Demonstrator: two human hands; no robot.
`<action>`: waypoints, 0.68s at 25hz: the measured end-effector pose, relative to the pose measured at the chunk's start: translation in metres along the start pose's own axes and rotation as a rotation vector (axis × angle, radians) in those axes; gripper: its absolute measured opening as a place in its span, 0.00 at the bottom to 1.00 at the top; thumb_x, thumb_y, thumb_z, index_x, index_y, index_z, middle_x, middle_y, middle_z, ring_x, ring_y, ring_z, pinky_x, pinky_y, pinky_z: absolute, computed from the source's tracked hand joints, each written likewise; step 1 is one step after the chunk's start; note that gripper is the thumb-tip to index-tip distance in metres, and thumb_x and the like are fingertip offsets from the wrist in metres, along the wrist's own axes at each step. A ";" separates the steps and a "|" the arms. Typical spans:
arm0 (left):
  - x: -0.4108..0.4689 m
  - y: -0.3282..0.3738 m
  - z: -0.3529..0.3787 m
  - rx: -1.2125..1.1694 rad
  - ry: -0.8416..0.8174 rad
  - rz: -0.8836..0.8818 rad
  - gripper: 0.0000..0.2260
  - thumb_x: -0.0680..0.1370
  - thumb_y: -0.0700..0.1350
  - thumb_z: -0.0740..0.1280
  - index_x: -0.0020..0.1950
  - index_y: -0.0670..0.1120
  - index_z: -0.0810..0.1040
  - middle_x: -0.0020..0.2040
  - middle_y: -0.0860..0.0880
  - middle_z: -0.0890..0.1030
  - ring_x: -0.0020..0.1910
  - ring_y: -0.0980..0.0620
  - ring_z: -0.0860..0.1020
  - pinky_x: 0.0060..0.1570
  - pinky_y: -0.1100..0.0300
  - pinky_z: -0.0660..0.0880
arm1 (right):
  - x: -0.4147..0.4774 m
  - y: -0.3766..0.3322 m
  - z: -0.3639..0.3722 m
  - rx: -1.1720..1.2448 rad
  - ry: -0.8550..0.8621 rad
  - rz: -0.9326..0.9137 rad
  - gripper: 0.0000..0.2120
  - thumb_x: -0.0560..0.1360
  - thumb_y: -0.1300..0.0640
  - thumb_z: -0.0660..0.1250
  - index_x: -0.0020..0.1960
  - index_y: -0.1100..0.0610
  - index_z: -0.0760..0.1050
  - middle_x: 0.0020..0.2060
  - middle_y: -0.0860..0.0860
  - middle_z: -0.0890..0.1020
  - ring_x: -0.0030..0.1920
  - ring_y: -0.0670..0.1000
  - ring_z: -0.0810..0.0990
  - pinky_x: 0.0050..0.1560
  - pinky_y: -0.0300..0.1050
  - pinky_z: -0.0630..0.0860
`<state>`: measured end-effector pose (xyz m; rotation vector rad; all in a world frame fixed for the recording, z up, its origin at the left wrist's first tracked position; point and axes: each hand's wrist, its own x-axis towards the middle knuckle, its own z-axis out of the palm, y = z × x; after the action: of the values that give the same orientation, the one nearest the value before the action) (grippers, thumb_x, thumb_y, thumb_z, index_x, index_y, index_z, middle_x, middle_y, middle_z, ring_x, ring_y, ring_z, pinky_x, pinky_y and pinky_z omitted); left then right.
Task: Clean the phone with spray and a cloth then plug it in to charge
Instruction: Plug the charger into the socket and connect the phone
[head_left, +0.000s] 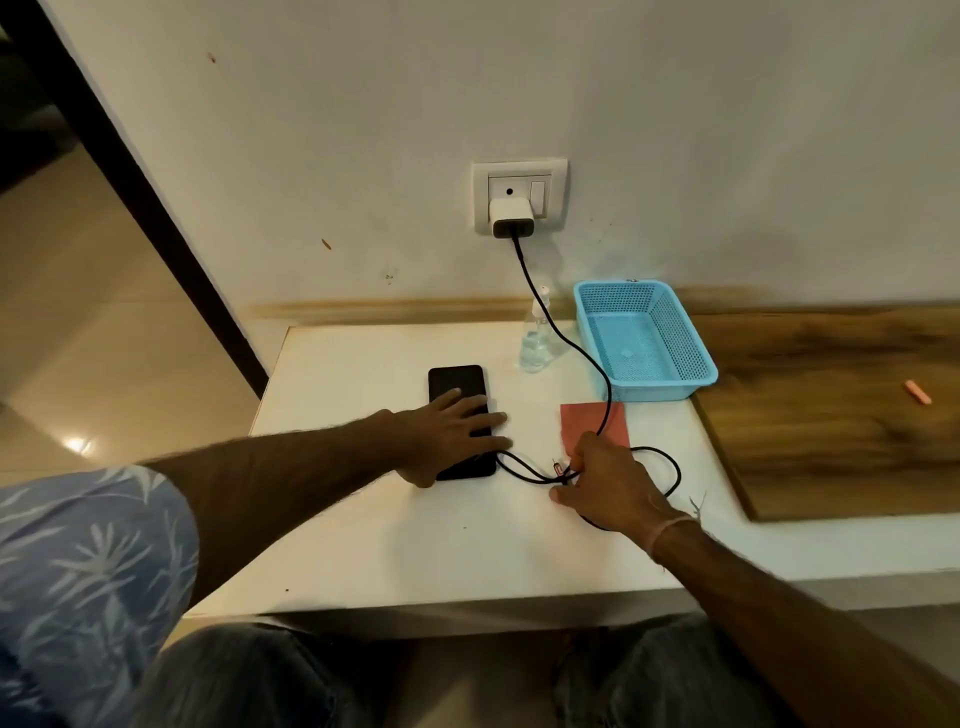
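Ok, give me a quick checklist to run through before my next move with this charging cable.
1. Charger seated in wall socket: ok.
2. Left hand flat on phone, steadying it: ok.
3. Right hand pinches cable: ok.
4. Cable end in phone's port: cannot tell from this view.
5. Cable clear of cloth: not ok, it lies across it.
6. Socket switch on: cannot tell.
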<state>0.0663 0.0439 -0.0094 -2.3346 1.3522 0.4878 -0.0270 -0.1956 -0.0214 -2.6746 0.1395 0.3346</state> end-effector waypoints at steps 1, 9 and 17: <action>0.003 -0.002 -0.003 0.010 0.019 0.017 0.46 0.71 0.38 0.73 0.82 0.52 0.50 0.82 0.45 0.50 0.80 0.40 0.45 0.76 0.41 0.45 | 0.001 0.000 0.004 0.007 0.016 -0.008 0.19 0.70 0.48 0.74 0.47 0.51 0.65 0.48 0.51 0.76 0.44 0.50 0.76 0.37 0.40 0.68; 0.001 -0.024 -0.022 0.122 0.068 0.182 0.40 0.66 0.47 0.79 0.75 0.48 0.65 0.72 0.45 0.70 0.73 0.41 0.64 0.73 0.48 0.55 | -0.007 -0.016 -0.025 0.398 0.128 0.033 0.06 0.73 0.62 0.70 0.46 0.55 0.75 0.41 0.52 0.81 0.39 0.53 0.81 0.39 0.52 0.82; -0.029 -0.045 -0.028 -0.325 0.388 -0.105 0.36 0.67 0.55 0.75 0.71 0.48 0.65 0.65 0.47 0.74 0.59 0.46 0.74 0.52 0.54 0.76 | 0.003 -0.069 -0.047 0.515 0.166 -0.089 0.06 0.77 0.55 0.66 0.51 0.50 0.81 0.36 0.40 0.79 0.35 0.41 0.76 0.38 0.39 0.75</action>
<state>0.0952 0.0717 0.0365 -2.8664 1.3866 0.2418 -0.0037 -0.1546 0.0473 -2.1851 0.1344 0.0366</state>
